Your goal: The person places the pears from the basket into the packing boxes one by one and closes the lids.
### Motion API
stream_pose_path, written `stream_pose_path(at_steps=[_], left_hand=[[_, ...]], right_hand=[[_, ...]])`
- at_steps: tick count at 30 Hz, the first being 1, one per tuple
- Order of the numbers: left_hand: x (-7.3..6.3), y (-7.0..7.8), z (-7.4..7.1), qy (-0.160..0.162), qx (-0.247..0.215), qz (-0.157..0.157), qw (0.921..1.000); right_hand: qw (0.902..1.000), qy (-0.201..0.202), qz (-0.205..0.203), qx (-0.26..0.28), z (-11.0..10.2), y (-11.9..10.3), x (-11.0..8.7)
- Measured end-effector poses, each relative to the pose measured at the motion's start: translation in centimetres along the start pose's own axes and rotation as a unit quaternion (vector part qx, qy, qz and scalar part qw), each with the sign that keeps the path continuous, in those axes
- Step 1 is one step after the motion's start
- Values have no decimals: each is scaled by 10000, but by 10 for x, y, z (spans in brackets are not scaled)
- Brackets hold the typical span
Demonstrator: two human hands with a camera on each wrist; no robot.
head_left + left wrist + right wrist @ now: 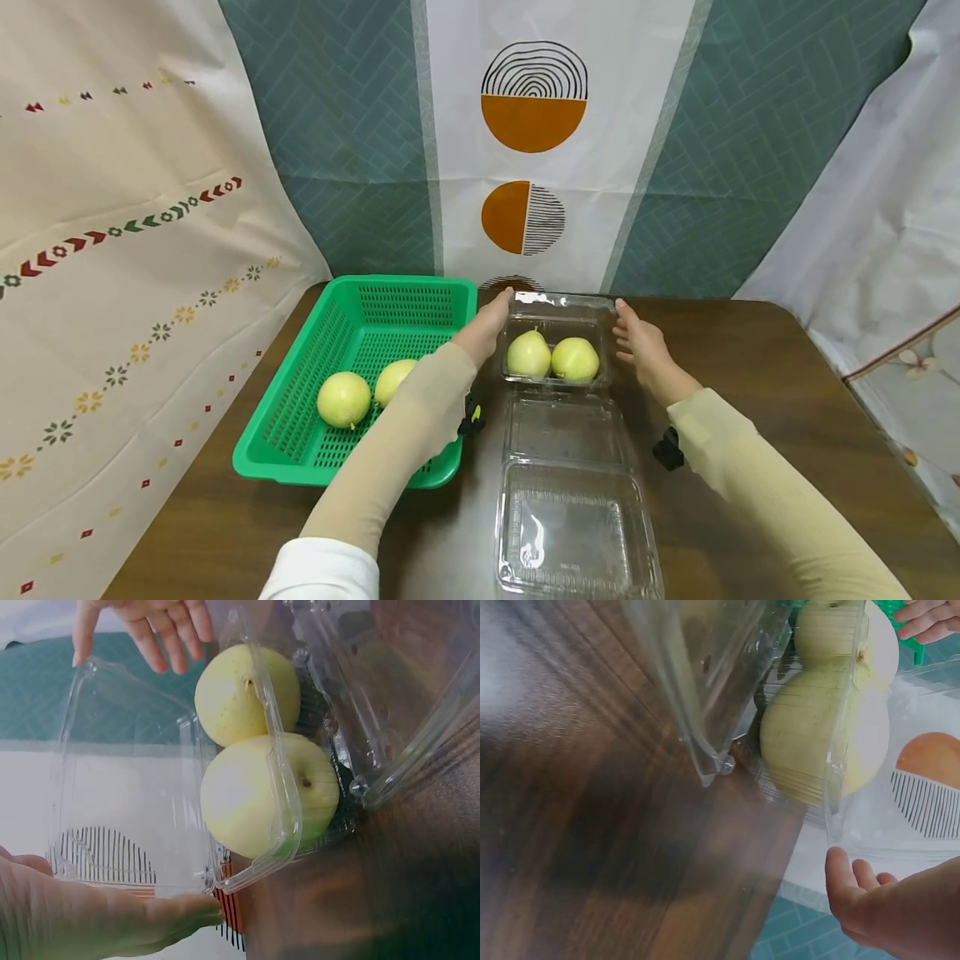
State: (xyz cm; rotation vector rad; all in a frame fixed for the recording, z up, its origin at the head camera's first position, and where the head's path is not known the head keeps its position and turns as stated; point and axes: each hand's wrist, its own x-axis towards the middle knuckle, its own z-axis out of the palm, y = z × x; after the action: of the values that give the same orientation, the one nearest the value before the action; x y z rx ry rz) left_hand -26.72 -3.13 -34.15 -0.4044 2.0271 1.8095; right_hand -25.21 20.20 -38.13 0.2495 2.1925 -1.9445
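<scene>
Two yellow-green pears (575, 360) sit side by side in a clear plastic clamshell box (555, 385), whose hinged lid (127, 780) stands raised at the back. At the lid's left side is my left hand (486, 327), fingers extended along the plastic edge. My right hand (649, 350) is at the opposite side, thumb up by the lid's corner and the other fingers loosely bent beside the box. Neither hand curls round anything; whether the right fingertips touch the lid cannot be told. In the right wrist view, the right hand (877, 900) appears just below the lid's edge.
A green plastic basket (281, 417) with pears (344, 400) stands on the left, partly behind my left forearm. Nearer me on the brown wooden table (727, 358) lies another clear clamshell box (573, 533), opened flat. A patterned cloth (360, 167) hangs behind the table.
</scene>
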Motion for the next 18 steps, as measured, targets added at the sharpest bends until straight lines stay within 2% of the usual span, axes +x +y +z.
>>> stream_pose_path(at_steps=[6, 11, 18], left_hand=[[-3, -2, 4, 49, 47, -37, 10000], [-8, -5, 3, -81, 5, -29, 10000], [-15, -11, 1, -179, -178, -306, 9992]], right_hand=[[9992, -166, 299, -194, -4, 4, -5], [9964, -565, 520, -367, -6, 6, -8], [9917, -1014, 782, -95, -8, 11, -12]])
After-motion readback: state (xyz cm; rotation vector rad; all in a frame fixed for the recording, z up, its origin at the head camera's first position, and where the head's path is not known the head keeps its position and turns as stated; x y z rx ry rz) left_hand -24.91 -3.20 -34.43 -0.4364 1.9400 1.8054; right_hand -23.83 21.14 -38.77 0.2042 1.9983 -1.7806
